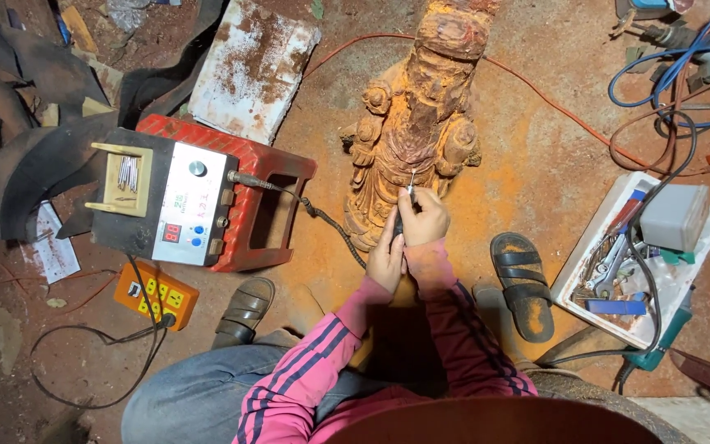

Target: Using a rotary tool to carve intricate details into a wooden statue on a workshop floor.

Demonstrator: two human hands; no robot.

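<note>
A single camera sits on the person's head and looks almost straight down past the pink sleeves to the dusty floor (527, 173). It is close enough that both hands (408, 234) fill the centre, with the carved wooden statue (417, 123) just ahead, the red stool (269, 210) at left and the white tray (593, 296) at right.

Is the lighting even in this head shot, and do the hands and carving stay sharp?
Head view: warm light is brightest on the wooden carving, dimmer in the left corners; right hand, left hand and rotary tool tip are reasonably sharp; edges bend slightly from the wide lens.
</note>
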